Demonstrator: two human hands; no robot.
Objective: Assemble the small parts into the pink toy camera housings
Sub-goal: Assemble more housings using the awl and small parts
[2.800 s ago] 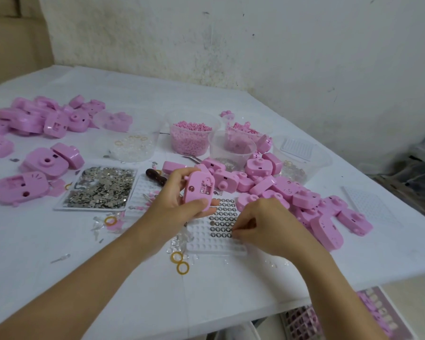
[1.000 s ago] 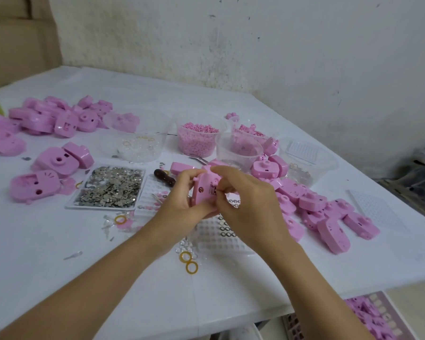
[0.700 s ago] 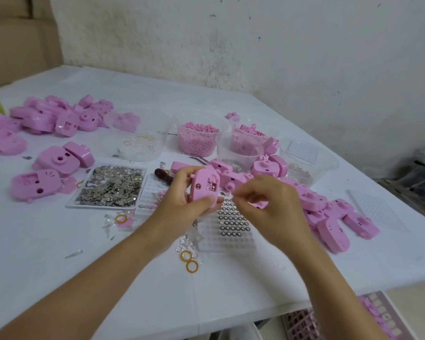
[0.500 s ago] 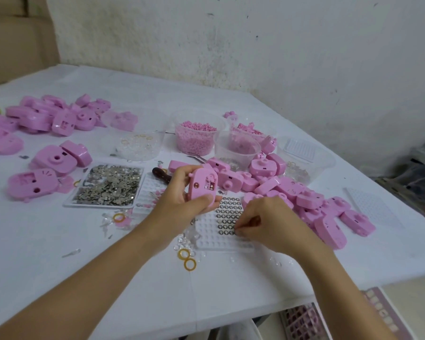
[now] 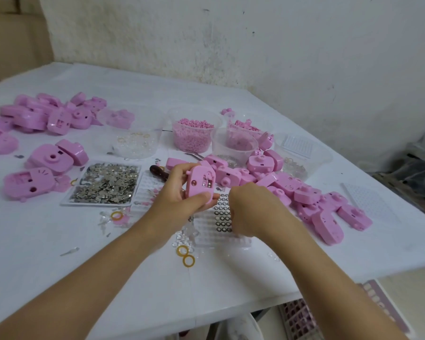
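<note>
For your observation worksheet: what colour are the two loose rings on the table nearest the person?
Translucent orange-yellow rings, seen best in the head view.

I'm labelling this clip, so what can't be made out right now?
All head view.
Right hand: its own knuckles hide the fingertips on the white tray; any pinched part is unseen.
Pink housing in the left hand: fitted metal bits too small to identify.
Crate under the table: cut by table edge and forearm.
</note>
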